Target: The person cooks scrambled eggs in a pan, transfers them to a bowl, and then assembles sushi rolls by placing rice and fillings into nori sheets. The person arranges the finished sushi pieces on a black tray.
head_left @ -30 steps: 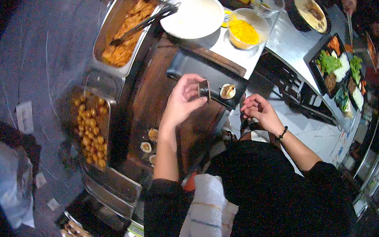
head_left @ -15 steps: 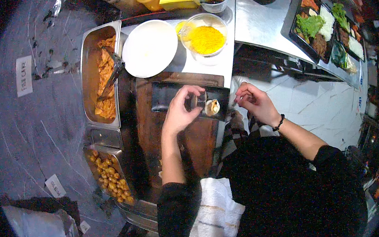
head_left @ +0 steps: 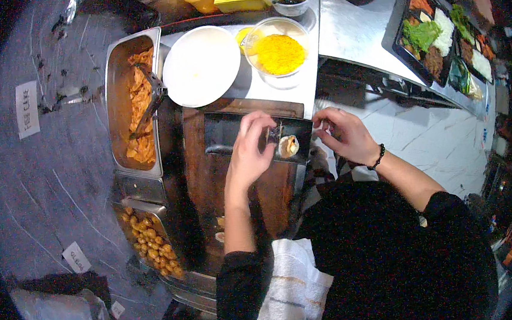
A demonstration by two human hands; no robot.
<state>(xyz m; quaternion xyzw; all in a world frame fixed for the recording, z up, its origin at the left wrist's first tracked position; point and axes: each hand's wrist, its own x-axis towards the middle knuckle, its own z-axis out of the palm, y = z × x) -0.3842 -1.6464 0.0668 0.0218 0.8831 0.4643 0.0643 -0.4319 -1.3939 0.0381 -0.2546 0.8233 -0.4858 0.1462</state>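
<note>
A long black plate (head_left: 221,140) lies across a brown wooden board (head_left: 265,195). My left hand (head_left: 248,151) is over the plate, thumb and fingers curled around a small dark piece (head_left: 274,134) that looks like a slice of seaweed roll. Just right of that piece, a round whitish slice with an orange-brown filling (head_left: 288,146) rests on the plate. Beyond the plate's right end is my right hand (head_left: 347,136), its fingertips drawn together. Whatever they pinch, if anything, is too small to make out.
Behind the plate stand a white round plate (head_left: 200,65) and a clear bowl of yellow shreds (head_left: 280,53). Steel pans of reddish food with tongs (head_left: 139,109) and small brown balls (head_left: 151,237) are at left. Packed meal trays (head_left: 426,35) sit on the far-right counter.
My right hand has moved slightly left and up, closer to the plate's end. My left hand stays at the dark piece, with its fingers shifted a little.
</note>
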